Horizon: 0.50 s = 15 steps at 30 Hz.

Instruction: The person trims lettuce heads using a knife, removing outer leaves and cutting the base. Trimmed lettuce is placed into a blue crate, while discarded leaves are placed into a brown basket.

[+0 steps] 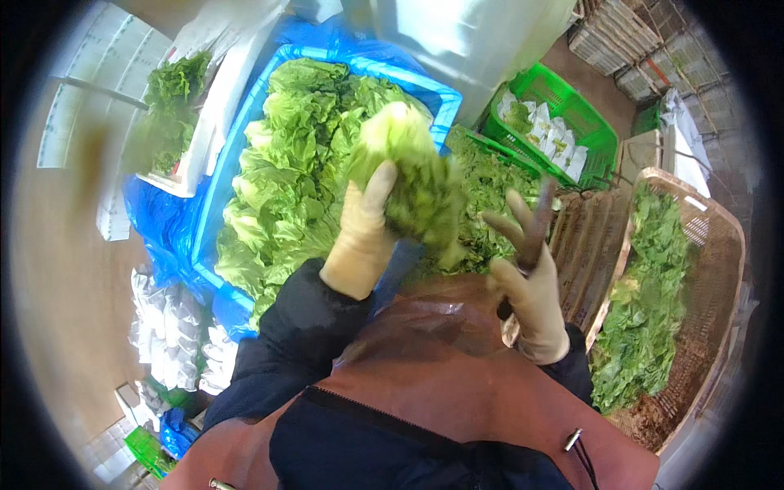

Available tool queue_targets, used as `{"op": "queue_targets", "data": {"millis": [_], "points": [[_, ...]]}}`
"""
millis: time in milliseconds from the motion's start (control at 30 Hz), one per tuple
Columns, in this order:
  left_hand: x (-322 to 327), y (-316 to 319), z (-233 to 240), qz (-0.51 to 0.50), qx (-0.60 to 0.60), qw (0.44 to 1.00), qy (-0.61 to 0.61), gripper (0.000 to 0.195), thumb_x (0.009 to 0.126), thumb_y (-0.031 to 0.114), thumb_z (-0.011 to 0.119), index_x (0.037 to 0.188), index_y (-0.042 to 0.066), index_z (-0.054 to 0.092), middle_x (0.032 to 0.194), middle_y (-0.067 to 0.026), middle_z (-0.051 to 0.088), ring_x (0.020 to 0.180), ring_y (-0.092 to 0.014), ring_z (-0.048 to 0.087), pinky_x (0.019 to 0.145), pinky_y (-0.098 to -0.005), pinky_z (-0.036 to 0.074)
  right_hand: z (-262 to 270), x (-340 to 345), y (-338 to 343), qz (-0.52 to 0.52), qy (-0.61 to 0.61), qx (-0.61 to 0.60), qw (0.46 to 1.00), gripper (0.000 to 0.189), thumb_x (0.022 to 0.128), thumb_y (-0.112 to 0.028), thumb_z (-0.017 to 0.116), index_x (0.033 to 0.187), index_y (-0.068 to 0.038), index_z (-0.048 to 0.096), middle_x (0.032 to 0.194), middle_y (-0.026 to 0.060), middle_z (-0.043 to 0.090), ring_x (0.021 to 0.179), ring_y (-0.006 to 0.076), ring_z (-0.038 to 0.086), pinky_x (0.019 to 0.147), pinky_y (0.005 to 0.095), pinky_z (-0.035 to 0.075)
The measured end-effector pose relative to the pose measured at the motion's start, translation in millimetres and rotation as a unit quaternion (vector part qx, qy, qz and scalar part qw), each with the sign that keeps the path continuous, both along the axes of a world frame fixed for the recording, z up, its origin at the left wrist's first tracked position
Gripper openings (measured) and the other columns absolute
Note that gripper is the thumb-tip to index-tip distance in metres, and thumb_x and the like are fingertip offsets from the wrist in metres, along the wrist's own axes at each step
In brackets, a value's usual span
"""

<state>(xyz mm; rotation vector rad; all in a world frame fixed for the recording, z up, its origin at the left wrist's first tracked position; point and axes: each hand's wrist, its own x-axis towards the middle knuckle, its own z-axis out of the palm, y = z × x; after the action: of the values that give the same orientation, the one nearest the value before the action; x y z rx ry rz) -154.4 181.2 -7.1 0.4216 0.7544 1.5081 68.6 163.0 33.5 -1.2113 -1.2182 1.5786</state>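
My left hand [361, 236], in a pale work glove, grips a head of leafy lettuce [401, 141]. Its whitish stem end points up and away from me, and its leaves blur on the right. Below it is a blue crate [211, 208] filled with rows of similar lettuce heads [288, 159]. To the right, my gloved right hand [530, 288] has some fingers spread while it holds a dark, narrow tool, apparently a knife [542, 211], pointing upward. Motion blur hides its exact shape. Loose green leaves [484, 190] lie in a heap between the hands.
At right stands a brown plastic basket [713, 294] with leafy greens [649, 306], beside stacked brown crates [582, 245]. Beyond is a green crate [588, 128] with white-wrapped bundles. A white foam box [220, 116] holding greens and several white-wrapped bundles [165, 331] are at left.
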Motion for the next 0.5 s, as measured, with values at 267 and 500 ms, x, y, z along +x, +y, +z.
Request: {"op": "queue_targets", "data": {"millis": [267, 500], "points": [[-149.2, 79.8, -16.8, 0.127, 0.025, 0.674, 0.727, 0.058, 0.093, 0.031, 0.072, 0.147, 0.015, 0.057, 0.151, -0.0154, 0.052, 0.141, -0.033, 0.046, 0.117, -0.0493, 0.037, -3.3, -121.9, 143.7, -0.074, -0.004, 0.021, 0.997, 0.019, 0.091, -0.009, 0.07, 0.108, 0.0, 0.07, 0.078, 0.0043, 0.069, 0.061, 0.0101, 0.058, 0.055, 0.0255, 0.045], [-181.5, 60.1, -81.7, 0.041, 0.016, 0.557, 0.83, 0.07, 0.084, 0.044, 0.082, 0.141, 0.01, 0.06, 0.145, -0.0231, 0.057, 0.14, -0.044, 0.048, 0.115, -0.0506, 0.041, -172.8, -262.8, 259.2, 0.151, -0.234, 0.183, 0.943, 0.053, 0.091, -0.028, 0.07, 0.138, -0.007, 0.063, 0.118, 0.024, 0.072, 0.113, 0.0401, 0.068, 0.101, 0.0469, 0.052]]}}
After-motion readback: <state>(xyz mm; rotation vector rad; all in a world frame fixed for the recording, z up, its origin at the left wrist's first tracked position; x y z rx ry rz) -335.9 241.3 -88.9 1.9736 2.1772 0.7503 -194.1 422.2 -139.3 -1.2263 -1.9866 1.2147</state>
